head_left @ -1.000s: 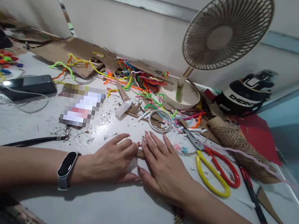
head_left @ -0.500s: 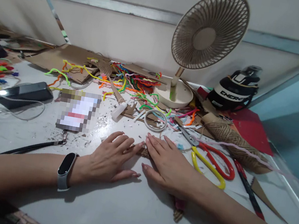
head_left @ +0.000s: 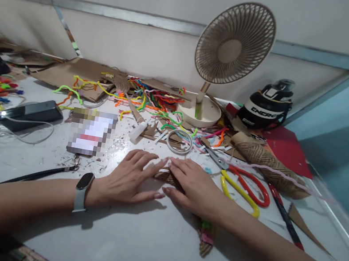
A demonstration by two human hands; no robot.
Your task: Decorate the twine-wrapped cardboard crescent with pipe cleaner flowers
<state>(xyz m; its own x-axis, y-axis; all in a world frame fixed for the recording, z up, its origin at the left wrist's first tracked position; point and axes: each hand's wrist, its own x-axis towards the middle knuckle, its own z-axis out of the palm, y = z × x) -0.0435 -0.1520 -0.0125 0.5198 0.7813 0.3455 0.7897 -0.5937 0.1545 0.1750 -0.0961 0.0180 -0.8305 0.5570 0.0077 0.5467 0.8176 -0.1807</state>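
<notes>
My left hand (head_left: 134, 175) lies palm down over the table, its fingers stretched out and its index fingertip at a ridged brown twine piece (head_left: 168, 177). From the other side my right hand (head_left: 193, 188) bends over this piece, fingers above and thumb below it, pressing it to the table. A small white bit (head_left: 168, 163) shows where the fingertips of both hands meet; its kind is unclear. Below my right wrist pokes out a brown twine end (head_left: 206, 246) with pink and green on it. Whether it joins the piece under my fingers is hidden.
Red-and-yellow-handled scissors (head_left: 242, 185), a twine roll (head_left: 265, 167) and a red-and-black tool (head_left: 285, 217) lie right. Beyond my hands are a tape ring (head_left: 179, 142), a small bottle (head_left: 138, 132), pipe cleaners (head_left: 160, 98) and a fan (head_left: 203, 112). A phone (head_left: 92, 136) lies left.
The view has shifted slightly. A white bit now shows at my meeting fingertips, and more of the twine end, with its green part, shows below my right wrist.
</notes>
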